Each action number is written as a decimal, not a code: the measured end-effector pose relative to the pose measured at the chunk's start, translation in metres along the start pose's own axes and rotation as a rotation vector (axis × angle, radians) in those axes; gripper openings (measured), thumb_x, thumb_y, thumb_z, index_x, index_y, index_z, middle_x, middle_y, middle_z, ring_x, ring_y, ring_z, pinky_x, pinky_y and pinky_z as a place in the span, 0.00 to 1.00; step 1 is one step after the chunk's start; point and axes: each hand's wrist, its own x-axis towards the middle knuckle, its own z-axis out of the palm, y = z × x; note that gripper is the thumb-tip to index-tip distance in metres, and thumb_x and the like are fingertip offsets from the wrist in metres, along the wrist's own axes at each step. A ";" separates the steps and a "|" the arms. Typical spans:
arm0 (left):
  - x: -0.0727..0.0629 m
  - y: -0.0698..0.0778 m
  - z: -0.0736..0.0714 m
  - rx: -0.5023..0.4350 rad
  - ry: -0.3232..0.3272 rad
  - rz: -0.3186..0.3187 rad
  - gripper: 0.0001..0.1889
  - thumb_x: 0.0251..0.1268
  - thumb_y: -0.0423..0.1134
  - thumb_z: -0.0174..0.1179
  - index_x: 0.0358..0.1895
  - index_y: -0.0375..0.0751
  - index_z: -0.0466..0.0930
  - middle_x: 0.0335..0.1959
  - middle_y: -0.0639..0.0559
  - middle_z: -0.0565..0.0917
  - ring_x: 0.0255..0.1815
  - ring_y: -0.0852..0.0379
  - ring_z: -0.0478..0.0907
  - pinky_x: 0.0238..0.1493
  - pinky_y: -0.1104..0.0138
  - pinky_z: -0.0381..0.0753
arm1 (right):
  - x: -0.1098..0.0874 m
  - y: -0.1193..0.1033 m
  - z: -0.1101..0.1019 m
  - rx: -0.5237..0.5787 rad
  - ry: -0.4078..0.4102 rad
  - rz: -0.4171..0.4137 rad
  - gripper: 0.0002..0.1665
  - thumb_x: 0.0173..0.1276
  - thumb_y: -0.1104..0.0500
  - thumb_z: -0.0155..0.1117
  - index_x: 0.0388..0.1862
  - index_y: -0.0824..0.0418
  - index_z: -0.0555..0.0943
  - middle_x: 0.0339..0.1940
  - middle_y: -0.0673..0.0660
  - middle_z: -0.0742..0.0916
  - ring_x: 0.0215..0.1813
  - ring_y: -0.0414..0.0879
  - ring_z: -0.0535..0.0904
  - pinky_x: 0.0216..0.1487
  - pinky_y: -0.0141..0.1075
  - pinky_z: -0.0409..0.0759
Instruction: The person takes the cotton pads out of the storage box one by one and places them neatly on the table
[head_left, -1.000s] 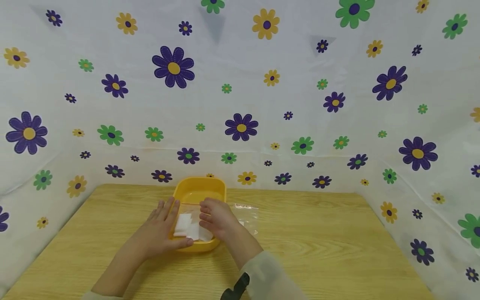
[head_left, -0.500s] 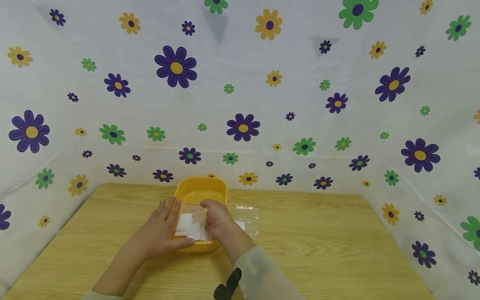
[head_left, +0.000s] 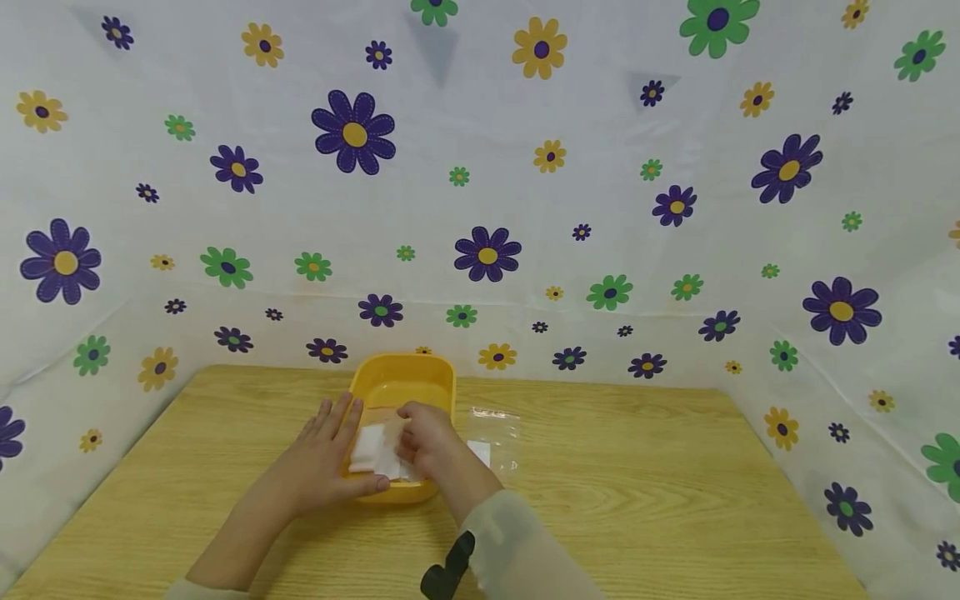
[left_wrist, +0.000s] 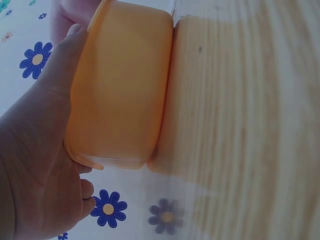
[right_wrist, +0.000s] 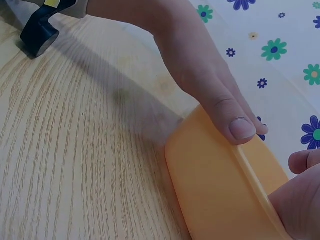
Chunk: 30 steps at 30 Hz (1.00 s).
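Observation:
A yellow plastic basin (head_left: 405, 375) stands on the table. My left hand (head_left: 311, 471) lies along its left side, fingers straight, with the thumb on the near rim. In the left wrist view that hand (left_wrist: 40, 145) rests against the rim. My right hand (head_left: 431, 442) reaches over the right rim into the basin. Its fingers are curled and pinch the edge of a clear plastic bag. White flat pieces (head_left: 367, 446) lie in the basin beside the fingers. In the right wrist view the right hand's fingertips (right_wrist: 300, 200) are mostly hidden.
Right of the basin, a clear zip bag (head_left: 506, 425) with a white piece lies on the wooden table (head_left: 637, 475). A flower-patterned curtain (head_left: 555, 267) encloses the back and sides. A black device (head_left: 450, 567) is at the right wrist.
The right hand's fingers have curled from loosely extended to a pinch on the bag edge and shifted slightly left. The left hand has stayed on the basin.

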 end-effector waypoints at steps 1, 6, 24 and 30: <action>0.000 0.000 0.000 0.000 0.005 0.005 0.66 0.50 0.83 0.52 0.80 0.33 0.46 0.81 0.34 0.44 0.79 0.27 0.42 0.75 0.38 0.49 | 0.001 0.001 0.001 -0.011 -0.004 -0.008 0.08 0.66 0.61 0.61 0.42 0.62 0.79 0.23 0.50 0.71 0.23 0.39 0.67 0.29 0.28 0.76; 0.000 0.001 -0.002 0.002 0.008 0.009 0.66 0.51 0.82 0.52 0.80 0.32 0.45 0.81 0.33 0.44 0.79 0.26 0.42 0.75 0.37 0.50 | 0.004 0.005 0.004 -0.071 -0.009 -0.090 0.01 0.64 0.67 0.60 0.34 0.62 0.77 0.18 0.49 0.72 0.20 0.39 0.68 0.23 0.27 0.74; 0.000 0.000 0.001 -0.004 0.002 0.001 0.66 0.50 0.81 0.54 0.80 0.33 0.46 0.81 0.34 0.44 0.78 0.26 0.43 0.75 0.37 0.49 | -0.007 0.013 0.013 -0.212 0.032 -0.132 0.32 0.61 0.72 0.65 0.66 0.63 0.75 0.33 0.54 0.83 0.20 0.39 0.68 0.23 0.28 0.72; 0.000 0.001 0.001 -0.004 0.005 0.004 0.65 0.51 0.80 0.56 0.79 0.32 0.46 0.81 0.33 0.45 0.78 0.26 0.43 0.75 0.37 0.49 | -0.009 0.012 0.013 -0.257 0.043 -0.116 0.28 0.62 0.69 0.66 0.62 0.59 0.77 0.27 0.53 0.81 0.23 0.43 0.73 0.23 0.31 0.75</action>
